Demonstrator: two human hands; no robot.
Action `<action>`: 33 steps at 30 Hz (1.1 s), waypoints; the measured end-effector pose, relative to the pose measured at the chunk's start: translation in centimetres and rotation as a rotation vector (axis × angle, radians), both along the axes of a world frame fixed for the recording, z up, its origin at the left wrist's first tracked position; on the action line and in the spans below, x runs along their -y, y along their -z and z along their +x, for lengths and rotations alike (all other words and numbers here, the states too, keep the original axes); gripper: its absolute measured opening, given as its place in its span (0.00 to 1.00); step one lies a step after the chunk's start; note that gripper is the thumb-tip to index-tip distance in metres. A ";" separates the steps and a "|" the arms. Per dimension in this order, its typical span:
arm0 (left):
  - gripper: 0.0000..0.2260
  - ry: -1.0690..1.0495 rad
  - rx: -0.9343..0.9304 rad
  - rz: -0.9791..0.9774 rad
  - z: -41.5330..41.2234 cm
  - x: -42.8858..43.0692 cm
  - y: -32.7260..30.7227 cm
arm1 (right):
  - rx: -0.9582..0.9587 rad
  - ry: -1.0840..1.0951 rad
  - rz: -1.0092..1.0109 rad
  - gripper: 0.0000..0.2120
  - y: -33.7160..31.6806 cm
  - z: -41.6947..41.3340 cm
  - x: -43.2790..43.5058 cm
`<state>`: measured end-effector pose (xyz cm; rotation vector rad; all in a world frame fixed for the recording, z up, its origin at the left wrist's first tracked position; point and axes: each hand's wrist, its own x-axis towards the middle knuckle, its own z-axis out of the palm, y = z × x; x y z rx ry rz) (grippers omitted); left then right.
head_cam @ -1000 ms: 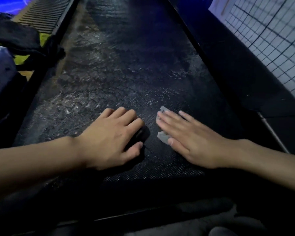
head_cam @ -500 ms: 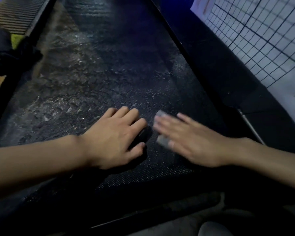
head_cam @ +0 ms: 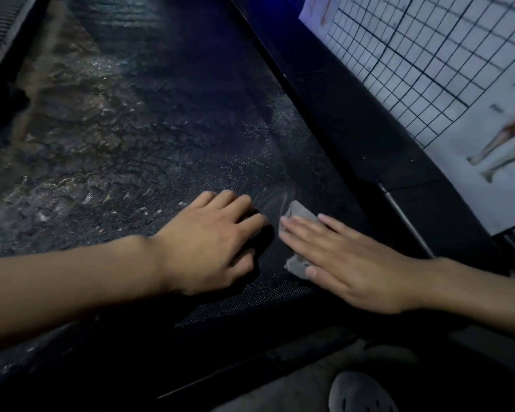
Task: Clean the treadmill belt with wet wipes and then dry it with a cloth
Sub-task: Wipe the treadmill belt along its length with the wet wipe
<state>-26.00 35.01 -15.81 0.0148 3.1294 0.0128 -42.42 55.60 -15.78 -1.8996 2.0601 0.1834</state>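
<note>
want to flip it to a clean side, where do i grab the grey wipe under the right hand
Likely the corner of the crumpled grey wet wipe poking out beyond the fingertips of the right hand, pinched from the far side. The rest lies pressed flat on the black textured treadmill belt under straight fingers, leaving little edge elsewhere.

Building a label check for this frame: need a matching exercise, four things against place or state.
Things: 1 left hand; 2 right hand; 3 wet wipe; 4 grey clog
States: a pinned under a flat hand; b on floor, bottom edge; c rests on treadmill belt without wipe; d presses wipe flat
Pairs: 1-c; 2-d; 3-a; 4-b
</note>
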 end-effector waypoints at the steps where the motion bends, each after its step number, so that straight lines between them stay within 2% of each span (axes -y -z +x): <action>1: 0.22 0.001 -0.008 0.016 -0.1 -0.1 0.1 | -0.016 0.048 0.003 0.31 -0.1 -0.8 0.4; 4: 0.24 0.079 -0.006 0.036 -0.6 -0.9 0.2 | -0.052 0.296 -0.049 0.32 0.4 -1.6 0.9; 8: 0.23 0.121 -0.001 0.048 -1.3 -1.6 0.0 | -0.032 0.190 -0.057 0.34 1.0 -0.2 -0.8; 12: 0.27 0.119 0.009 -0.016 -2.1 -2.4 -0.1 | -0.085 0.522 -0.145 0.34 1.3 0.9 -1.5; 16: 0.28 0.123 0.004 -0.044 -2.2 -2.4 0.1 | -0.100 0.448 -0.230 0.33 2.5 3.2 -3.0; 19: 0.27 0.122 -0.009 -0.031 -1.8 -2.2 0.3 | -0.101 0.691 -0.285 0.36 2.4 3.1 -2.4; 20: 0.27 0.123 -0.012 -0.027 -1.7 -2.2 0.4 | -0.114 0.675 -0.303 0.36 2.7 4.0 -2.1; 23: 0.26 0.133 -0.018 -0.013 -1.3 -2.2 0.5 | -0.143 0.394 -0.337 0.30 3.5 5.9 -2.4; 24: 0.25 0.137 -0.023 0.000 -1.0 -2.1 0.5 | -0.159 0.366 -0.340 0.30 3.4 5.2 -2.7; 28: 0.23 0.130 -0.054 0.021 0.6 -1.6 0.9 | -0.164 0.668 -0.385 0.34 3.4 4.6 -1.9; 31: 0.22 0.130 -0.056 0.038 1.3 -1.4 0.9 | -0.137 0.402 -0.391 0.31 3.9 7.3 -1.1; 33: 0.21 0.115 -0.061 0.056 1.8 -1.1 0.9 | -0.167 0.246 -0.402 0.29 3.6 6.0 -1.5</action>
